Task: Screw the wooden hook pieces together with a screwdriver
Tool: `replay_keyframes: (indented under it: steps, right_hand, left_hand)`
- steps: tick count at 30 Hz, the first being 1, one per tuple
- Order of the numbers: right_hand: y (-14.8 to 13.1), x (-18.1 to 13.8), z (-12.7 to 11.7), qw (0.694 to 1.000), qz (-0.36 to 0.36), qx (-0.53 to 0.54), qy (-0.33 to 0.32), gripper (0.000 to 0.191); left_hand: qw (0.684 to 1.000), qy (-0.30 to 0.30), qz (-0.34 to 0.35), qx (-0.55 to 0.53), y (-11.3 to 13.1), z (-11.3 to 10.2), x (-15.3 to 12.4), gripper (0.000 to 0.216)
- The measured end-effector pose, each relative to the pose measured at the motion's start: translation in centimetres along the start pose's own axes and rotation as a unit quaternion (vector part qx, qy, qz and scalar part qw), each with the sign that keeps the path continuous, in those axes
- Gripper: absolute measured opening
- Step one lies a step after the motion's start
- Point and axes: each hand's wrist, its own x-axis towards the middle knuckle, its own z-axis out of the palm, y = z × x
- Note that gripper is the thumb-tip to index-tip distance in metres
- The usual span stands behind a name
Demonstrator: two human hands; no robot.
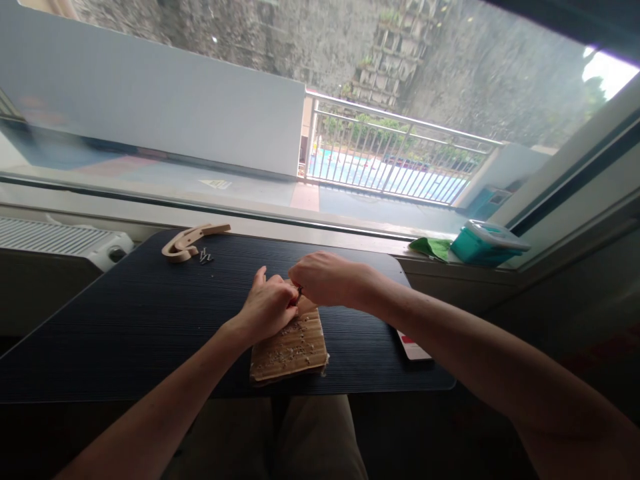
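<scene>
My left hand [267, 307] is closed in a pinch at the far part of a corrugated cardboard piece [290, 350]. A bit of red and something dark show between the two hands, but the thing's kind is too small and covered to tell. My right hand [325, 278] is bent over from the right with its fingers curled, right beside the left fingertips. What it grips is hidden behind the hand. Pale crumbs or shavings are scattered over the near half of the cardboard.
Curved wooden pieces [190, 241] and several screws [205, 256] lie at the back left of the dark table [125, 313]. A flat white-and-red object [414, 349] lies under my right forearm. On the window sill are a green cloth [431, 249] and a teal box [485, 243].
</scene>
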Motion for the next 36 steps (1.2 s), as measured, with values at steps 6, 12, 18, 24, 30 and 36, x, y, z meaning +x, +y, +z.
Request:
replay_keyframes:
  steps: [6,12,18,24,30,36]
  right_hand:
    - [0.3,-0.4,-0.3,0.999,0.034,0.021,-0.012,0.024]
    - [0.6,-1.1,-1.1,1.000,0.021,0.021,0.010,0.027]
    - [0.4,-0.4,-0.6,1.000,0.020,0.011,0.012,0.024]
    - [0.0,-0.6,-1.0,0.999,0.049,0.011,0.013,0.026]
    - [0.2,-0.9,-1.3,0.999,0.028,0.017,-0.002,0.023]
    - [0.2,-0.7,-0.7,0.999,0.033,0.031,-0.005,0.020]
  left_hand:
    - [1.000,0.007,0.006,-0.002,-0.2,0.3,0.1,0.020]
    - [1.000,0.006,0.009,-0.015,-0.4,0.5,0.0,0.022]
    - [1.000,0.010,0.006,-0.024,-0.4,0.5,0.1,0.020]
    - [1.000,0.016,0.008,-0.022,-0.3,0.4,0.0,0.021]
    - [0.999,0.020,0.010,-0.035,-0.5,0.6,0.0,0.021]
    - [0.999,0.018,0.009,-0.029,-0.4,0.5,0.0,0.021]
